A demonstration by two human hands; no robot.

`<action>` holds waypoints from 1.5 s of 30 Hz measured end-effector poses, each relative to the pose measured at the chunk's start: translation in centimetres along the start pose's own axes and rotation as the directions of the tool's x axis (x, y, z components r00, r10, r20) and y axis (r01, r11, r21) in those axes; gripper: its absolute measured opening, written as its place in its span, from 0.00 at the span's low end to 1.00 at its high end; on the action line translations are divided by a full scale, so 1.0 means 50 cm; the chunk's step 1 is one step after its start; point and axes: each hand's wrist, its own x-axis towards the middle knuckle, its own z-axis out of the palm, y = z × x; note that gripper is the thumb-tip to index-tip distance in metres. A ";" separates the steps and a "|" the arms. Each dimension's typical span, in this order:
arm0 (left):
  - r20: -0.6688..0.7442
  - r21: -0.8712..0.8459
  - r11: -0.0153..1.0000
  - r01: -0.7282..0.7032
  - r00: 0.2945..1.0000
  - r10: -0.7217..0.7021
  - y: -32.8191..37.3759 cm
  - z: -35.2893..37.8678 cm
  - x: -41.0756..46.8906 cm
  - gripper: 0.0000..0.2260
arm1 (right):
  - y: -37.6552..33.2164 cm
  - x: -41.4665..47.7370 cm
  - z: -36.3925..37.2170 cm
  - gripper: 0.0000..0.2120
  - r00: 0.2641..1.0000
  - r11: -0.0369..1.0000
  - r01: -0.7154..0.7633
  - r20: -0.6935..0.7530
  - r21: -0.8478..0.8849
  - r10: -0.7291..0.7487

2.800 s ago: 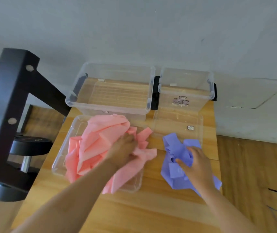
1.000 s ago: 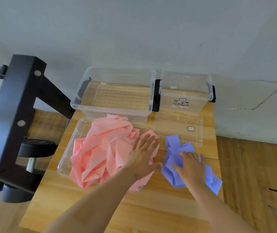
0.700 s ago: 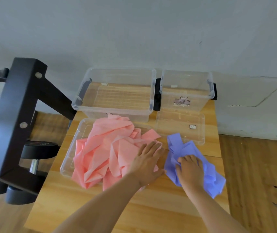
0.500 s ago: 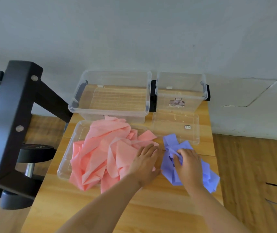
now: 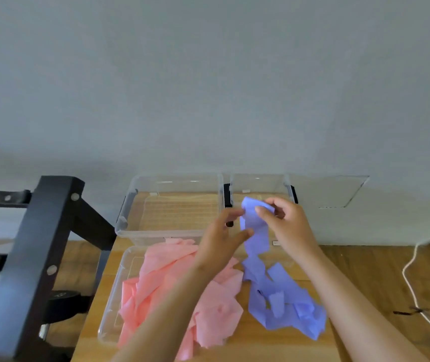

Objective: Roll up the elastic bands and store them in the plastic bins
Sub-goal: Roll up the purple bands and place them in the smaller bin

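Purple elastic band [image 5: 257, 246] hangs by its upper end: the right hand [image 5: 287, 223] holds the top in a narrow pinching grip, the left hand [image 5: 221, 241] grips it below. Its tail lies crumpled on the tabletop [image 5: 260, 346] beside the pink band [image 5: 177, 283], near the clear bins [image 5: 140, 205].

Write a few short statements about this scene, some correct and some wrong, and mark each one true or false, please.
1. The left hand and the right hand both hold the purple band, lifted above the table. True.
2. The pink band lies rolled up inside the large bin. False: it lies in a loose heap on the shallow clear tray in front of that bin, which holds nothing.
3. The lower part of the purple band rests on the table. True.
4. The black frame stands to the right of the table. False: it stands to the left.
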 end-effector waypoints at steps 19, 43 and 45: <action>-0.066 -0.276 0.916 -0.292 0.956 0.284 0.389 -0.099 -0.027 0.08 | -0.380 0.006 -0.167 0.10 0.982 0.928 0.183 -0.023 0.323 -0.186; -0.050 -0.384 0.849 -0.362 0.927 0.373 0.616 -0.015 -0.004 0.13 | -0.478 0.033 -0.379 0.11 0.927 0.883 0.371 -0.169 0.288 -0.334; -0.025 -0.366 0.861 -0.354 0.928 0.372 0.620 -0.019 -0.006 0.18 | -0.485 0.030 -0.379 0.14 0.929 0.884 0.367 -0.163 0.291 -0.333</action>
